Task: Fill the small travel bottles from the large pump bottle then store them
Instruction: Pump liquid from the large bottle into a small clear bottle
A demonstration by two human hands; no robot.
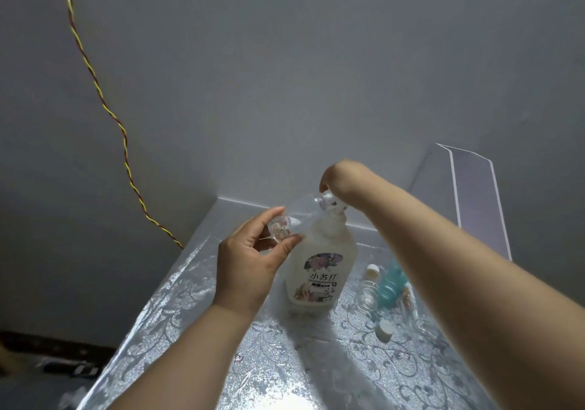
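Observation:
A large white pump bottle (323, 267) with a flowered label stands on the silver patterned table (196, 298). My right hand (340, 178) sits on top of its pump head (329, 202), fingers curled down over it. My left hand (253, 260) grips a small clear travel bottle (292, 219), tilted with its open mouth up against the pump's spout. To the right of the big bottle lie a clear small bottle with a white cap (368, 286), a teal bottle (391, 284) and a loose white cap (384, 330), partly hidden by my right forearm.
A clear acrylic box or panel (471, 194) stands at the table's far right against the grey wall. A twisted yellow and red wire (104, 105) hangs down the wall to the table's back left edge. The floor lies dark at the lower left.

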